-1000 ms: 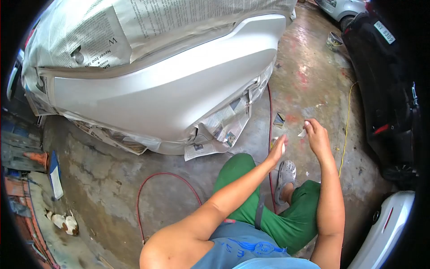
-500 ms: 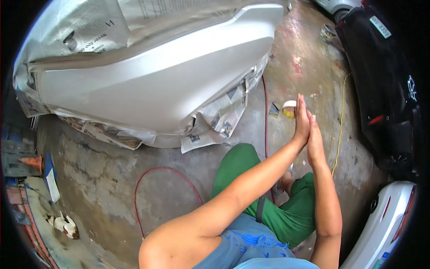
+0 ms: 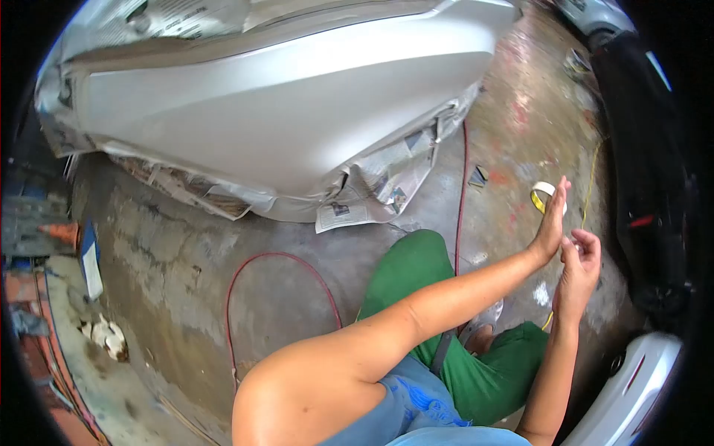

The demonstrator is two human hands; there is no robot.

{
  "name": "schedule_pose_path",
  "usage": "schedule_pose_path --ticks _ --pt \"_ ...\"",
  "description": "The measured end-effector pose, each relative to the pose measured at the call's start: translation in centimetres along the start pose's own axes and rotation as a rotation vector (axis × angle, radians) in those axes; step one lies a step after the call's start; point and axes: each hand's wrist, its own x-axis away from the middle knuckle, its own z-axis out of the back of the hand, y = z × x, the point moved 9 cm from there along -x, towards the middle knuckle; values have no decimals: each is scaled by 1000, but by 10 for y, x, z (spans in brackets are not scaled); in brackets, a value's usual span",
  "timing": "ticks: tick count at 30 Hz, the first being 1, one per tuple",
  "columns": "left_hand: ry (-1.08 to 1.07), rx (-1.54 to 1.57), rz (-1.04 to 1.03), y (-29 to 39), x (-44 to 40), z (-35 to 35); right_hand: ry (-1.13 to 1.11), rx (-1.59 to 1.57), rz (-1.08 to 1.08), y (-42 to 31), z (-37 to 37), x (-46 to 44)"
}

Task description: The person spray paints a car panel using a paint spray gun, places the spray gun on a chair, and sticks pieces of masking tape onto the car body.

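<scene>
My left hand (image 3: 551,229) is stretched out flat, fingers straight and together. A roll of masking tape (image 3: 538,196), white with a yellow inner side, shows on both sides of its fingers. Whether the roll hangs on the hand or is behind it, I cannot tell. Just below and right, my right hand (image 3: 579,271) has its fingers curled in toward the thumb. Anything between them is too small to make out. Left of both hands stands a silver car body panel (image 3: 297,126), bordered by newspaper masking (image 3: 349,212).
A red hose (image 3: 279,255) loops over the concrete floor, and a yellow cord (image 3: 591,182) runs at the right. A black bumper (image 3: 639,171) and a white car part (image 3: 639,372) line the right side. An orange cone (image 3: 63,233) and a white-and-brown animal (image 3: 106,336) are left.
My palms were pressed together and are now apart. The right fingers have curled. Both hands have shifted right in view, the tape roll along with the left one.
</scene>
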Motion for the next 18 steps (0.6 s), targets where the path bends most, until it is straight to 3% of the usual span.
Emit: schedule_pose_path --ticks 8,11,15,18 --pt "39 -85 -47 -5 -16 13 -16 -344 -94 35 6 -25" --pt "38 -87 -72 -35 -22 8 -101 -22 -29 35 -4 -14" --pt "-41 -331 -139 -33 -16 -6 -30 -80 -87 35 -8 -5" --pt "-158 -574 -233 -29 0 -27 -20 -287 -266 59 2 -18"
